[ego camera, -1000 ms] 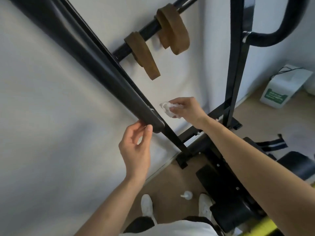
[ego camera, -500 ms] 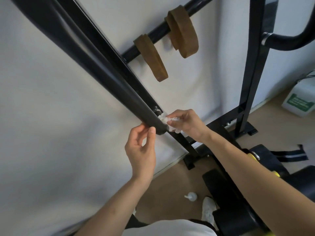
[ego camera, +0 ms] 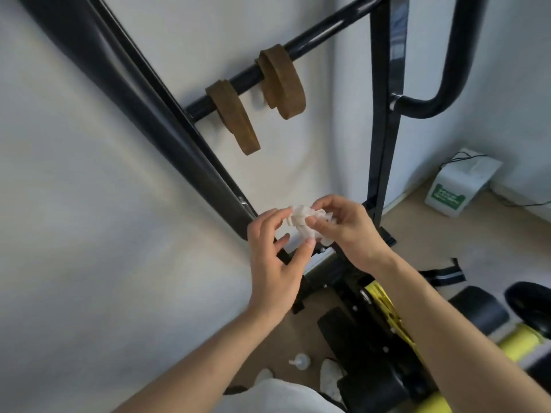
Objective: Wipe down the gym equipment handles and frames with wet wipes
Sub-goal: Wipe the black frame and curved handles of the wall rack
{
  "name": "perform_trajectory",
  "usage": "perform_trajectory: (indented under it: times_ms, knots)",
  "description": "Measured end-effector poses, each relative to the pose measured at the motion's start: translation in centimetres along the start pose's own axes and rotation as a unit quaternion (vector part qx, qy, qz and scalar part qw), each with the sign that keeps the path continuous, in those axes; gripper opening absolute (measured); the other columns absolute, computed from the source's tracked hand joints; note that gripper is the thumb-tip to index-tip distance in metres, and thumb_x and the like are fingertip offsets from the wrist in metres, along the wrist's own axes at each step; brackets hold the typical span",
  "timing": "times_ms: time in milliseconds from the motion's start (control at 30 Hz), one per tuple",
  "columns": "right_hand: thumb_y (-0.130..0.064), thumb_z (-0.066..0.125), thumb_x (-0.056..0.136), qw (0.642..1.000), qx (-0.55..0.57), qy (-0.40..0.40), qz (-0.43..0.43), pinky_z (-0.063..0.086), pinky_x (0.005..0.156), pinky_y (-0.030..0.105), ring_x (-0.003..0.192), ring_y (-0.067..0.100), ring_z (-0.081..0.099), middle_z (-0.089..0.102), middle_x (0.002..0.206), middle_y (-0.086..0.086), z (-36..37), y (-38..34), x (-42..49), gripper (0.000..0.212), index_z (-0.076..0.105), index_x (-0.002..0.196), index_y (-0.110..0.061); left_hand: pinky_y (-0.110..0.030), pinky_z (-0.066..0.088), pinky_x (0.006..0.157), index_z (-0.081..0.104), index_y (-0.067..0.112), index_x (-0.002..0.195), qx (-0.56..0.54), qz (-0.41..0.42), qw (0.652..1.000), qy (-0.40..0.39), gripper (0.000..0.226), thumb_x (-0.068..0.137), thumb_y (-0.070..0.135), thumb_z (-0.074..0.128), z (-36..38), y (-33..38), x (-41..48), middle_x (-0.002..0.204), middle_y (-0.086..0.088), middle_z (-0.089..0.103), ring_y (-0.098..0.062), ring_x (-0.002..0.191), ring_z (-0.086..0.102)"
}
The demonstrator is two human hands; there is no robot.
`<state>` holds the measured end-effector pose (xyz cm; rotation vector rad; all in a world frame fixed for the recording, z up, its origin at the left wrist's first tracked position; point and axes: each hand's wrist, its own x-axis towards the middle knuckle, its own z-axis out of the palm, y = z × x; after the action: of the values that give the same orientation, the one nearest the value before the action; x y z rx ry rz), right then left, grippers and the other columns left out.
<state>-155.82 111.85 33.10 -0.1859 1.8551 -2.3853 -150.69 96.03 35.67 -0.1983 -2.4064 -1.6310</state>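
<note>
A crumpled white wipe (ego camera: 304, 222) sits between both hands, in the air just beside the lower end of the thick padded bar (ego camera: 143, 120) that slants down from the upper left. The right hand (ego camera: 348, 231) pinches the wipe between thumb and curled fingers. The left hand (ego camera: 274, 263) takes it from the other side, forefinger on its upper edge and thumb under its lower edge, the other fingers loosely bent. The left hand covers the very tip of the padded bar, and a thinner frame rail (ego camera: 167, 84) runs close behind that bar. Behind the hands a black upright (ego camera: 381, 129) rises to a crossbar (ego camera: 313, 37), over which two brown straps (ego camera: 232, 117) hang against the white wall (ego camera: 74, 234). A curved handle (ego camera: 447, 93) joins the upright on the right. On the floor (ego camera: 447, 248) a white box with a green label (ego camera: 459, 189) stands by the wall and a dark striped strap (ego camera: 441, 274) lies beyond the right forearm. A small white bottle (ego camera: 299, 361) stands near a white shoe (ego camera: 329, 380). Black pads (ego camera: 477, 308) and yellow parts (ego camera: 384, 305) of the machine lie under the right arm.
</note>
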Motion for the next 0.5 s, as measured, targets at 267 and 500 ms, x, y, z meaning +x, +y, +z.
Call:
perform_trajectory:
  times_ms: [267,500]
  knots:
    - [-0.031,0.081,0.083,0.994,0.027,0.103,0.016,0.05,0.077,0.051,0.079,0.039,0.061,0.066,0.088,0.024,-6.1,-4.0,-0.7,0.027,0.071,0.089,-0.006,-0.035,0.061,0.091,0.061,0.031,0.126,-0.014,0.008,0.985,-0.17,0.043,0.087,0.024,0.078,5.9,1.2,6.9,0.127,0.015,0.063,-0.011,0.118,0.062]
    - [-0.001,0.061,0.096,0.985,0.041,0.166,0.029,0.06,0.091,0.042,0.099,0.033,0.071,0.074,0.102,0.017,-11.1,-9.2,3.4,0.015,0.071,0.107,-0.003,-0.042,0.062,0.087,0.068,0.029,0.108,-0.153,-0.105,0.974,-0.129,0.029,0.086,0.014,0.079,12.2,3.7,15.1,0.115,0.0,0.07,-0.023,0.108,0.068]
